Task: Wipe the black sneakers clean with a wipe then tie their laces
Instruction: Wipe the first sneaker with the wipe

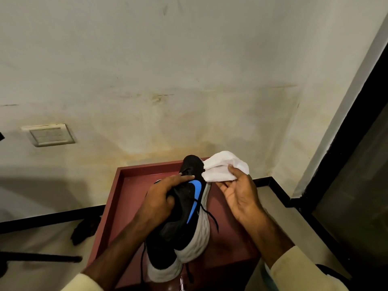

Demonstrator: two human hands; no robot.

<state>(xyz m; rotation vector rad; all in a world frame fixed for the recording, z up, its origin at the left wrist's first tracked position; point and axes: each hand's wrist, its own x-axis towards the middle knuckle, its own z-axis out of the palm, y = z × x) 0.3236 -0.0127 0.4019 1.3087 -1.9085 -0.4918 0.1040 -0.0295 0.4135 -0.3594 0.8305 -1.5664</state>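
My left hand (162, 195) grips a black sneaker (184, 208) by its upper near the laces and holds it above the red table, toe pointing away. The shoe has a blue swoosh and a grey-white sole turned to the right. Its loose black laces (210, 215) dangle down. Below it a second sneaker (161, 267) shows its black heel and grey sole; it is mostly hidden by the first. My right hand (239, 194) pinches a white wipe (222, 166) between thumb and fingers, with the wipe against the right side of the toe.
The red table (126, 185) has a raised rim and stands against a stained cream wall. A dark object (86, 229) lies on the floor at the left. A black rod (42, 258) crosses the lower left. A dark door frame (346, 133) runs along the right.
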